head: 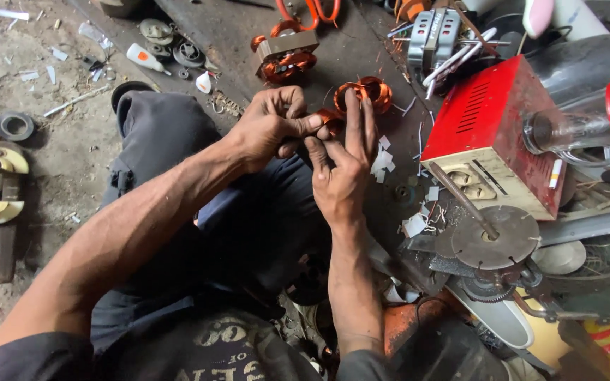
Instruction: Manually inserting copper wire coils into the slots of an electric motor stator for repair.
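Both hands, left [270, 127] and right [344, 166], pinch copper coil [365, 93].

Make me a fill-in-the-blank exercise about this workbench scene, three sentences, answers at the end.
1. Both hands, the left hand and the right hand, work on a coil of ____ wire.
2. The metal box to the right of the hands is painted ____.
3. In front of that box lies a round, toothed saw ____.

Missing words: copper; red; blade
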